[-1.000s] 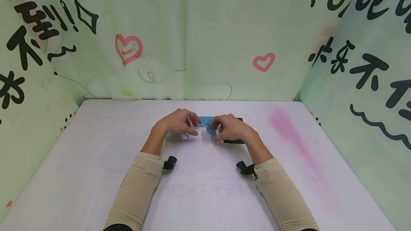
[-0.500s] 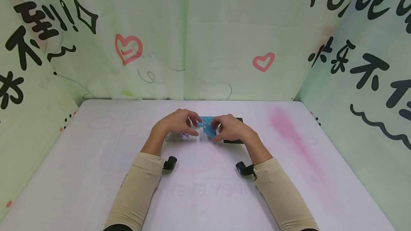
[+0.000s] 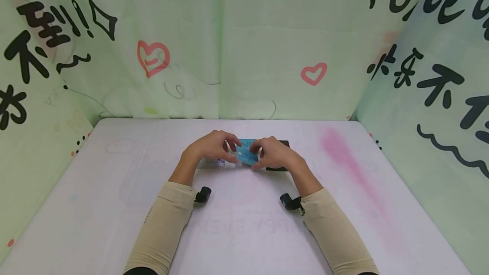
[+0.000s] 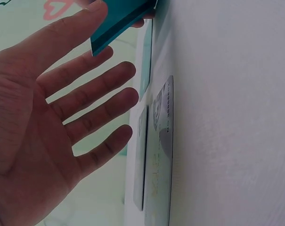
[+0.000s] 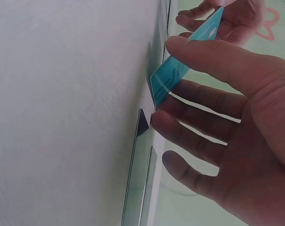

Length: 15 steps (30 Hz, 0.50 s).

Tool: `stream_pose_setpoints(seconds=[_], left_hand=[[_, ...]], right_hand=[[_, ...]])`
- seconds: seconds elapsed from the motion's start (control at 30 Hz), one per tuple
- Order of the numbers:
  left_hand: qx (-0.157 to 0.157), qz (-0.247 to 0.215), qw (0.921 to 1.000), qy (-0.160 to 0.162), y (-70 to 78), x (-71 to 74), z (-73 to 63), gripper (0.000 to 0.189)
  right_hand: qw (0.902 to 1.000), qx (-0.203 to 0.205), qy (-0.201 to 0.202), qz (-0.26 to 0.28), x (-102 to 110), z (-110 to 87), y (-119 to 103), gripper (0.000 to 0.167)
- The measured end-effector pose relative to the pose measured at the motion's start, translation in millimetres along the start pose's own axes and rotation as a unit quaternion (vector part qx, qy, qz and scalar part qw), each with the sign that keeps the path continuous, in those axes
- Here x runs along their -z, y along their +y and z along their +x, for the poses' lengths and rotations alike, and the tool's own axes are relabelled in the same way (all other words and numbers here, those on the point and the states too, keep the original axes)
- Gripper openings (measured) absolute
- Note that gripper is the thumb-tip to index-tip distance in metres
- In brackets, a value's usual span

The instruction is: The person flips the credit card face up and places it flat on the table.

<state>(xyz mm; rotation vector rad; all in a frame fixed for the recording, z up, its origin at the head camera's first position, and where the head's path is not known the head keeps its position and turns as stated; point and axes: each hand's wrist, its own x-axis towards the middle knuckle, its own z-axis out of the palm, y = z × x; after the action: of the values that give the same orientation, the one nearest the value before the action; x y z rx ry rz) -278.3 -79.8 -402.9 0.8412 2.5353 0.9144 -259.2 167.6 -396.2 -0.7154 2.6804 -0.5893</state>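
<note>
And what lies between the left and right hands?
In the head view, a tilted blue card, pinched by the right hand, spans the gap to the left hand. Behind it, a second card lies flat.

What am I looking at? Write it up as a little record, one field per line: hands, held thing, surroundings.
held thing: blue card, tilted
right hand: pinches the card between thumb and fingers
left hand: at the card's other end; grip unclear
near left hand: pale printed card, lying flat
near right hand: dark flat item, partly hidden
backdrop: pale green
</note>
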Motion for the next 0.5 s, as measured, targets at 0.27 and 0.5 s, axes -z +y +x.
stream_pose_setpoints(seconds=[0.27,0.5], left_hand=[[0.000,0.002,1.0000,-0.002,0.8,-1.6,0.0,0.052],[0.003,0.010,0.9999,0.002,0.2,-1.9,1.1,0.054]], right_hand=[[1.0000,-0.002,0.003,-0.008,-1.3,1.4,0.0,0.052],[1.0000,-0.004,0.004,-0.008,-2.4,2.8,0.2,0.053]])
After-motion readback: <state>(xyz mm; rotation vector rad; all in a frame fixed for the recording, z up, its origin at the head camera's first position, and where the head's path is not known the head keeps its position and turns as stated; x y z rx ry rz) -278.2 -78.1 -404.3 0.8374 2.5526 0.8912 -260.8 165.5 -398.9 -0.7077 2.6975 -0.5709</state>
